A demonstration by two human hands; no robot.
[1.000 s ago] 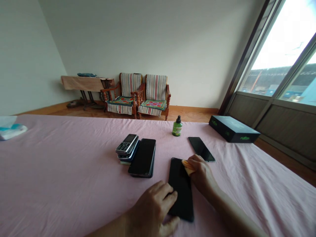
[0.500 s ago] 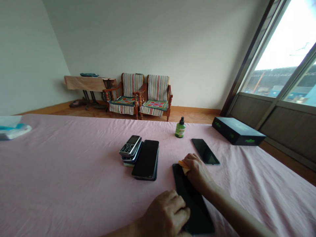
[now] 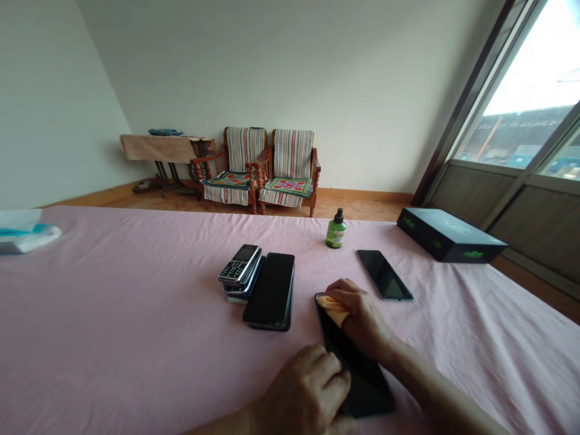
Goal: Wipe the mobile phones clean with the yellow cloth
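Note:
A large black tablet (image 3: pixel 365 386) lies on the pink cloth near the front. My right hand (image 3: pixel 362 314) is closed on a yellow cloth (image 3: pixel 334 308) and presses it on the tablet's far end. My left hand (image 3: pixel 310 386) is curled at the tablet's left edge, its fingertips partly hidden. To the left lies a stack of black smartphones (image 3: pixel 270 290), beside a pile of smaller phones with a keypad phone (image 3: pixel 241 264) on top. Another dark device (image 3: pixel 384 275) lies flat beyond my right hand. A green bottle (image 3: pixel 336 229) with a black cap stands upright farther back.
The pink-covered surface (image 3: pixel 113 302) holds a black box (image 3: pixel 451 234) at the back right and a white and blue packet (image 3: pixel 27 232) at the far left. Two wooden chairs (image 3: pixel 286 160) and a covered sewing table (image 3: pixel 158 149) stand beyond it.
My right hand has shifted slightly with the yellow cloth toward the tablet's far left corner, and more of the cloth shows. My left hand stays at the edge. The view has moved slightly.

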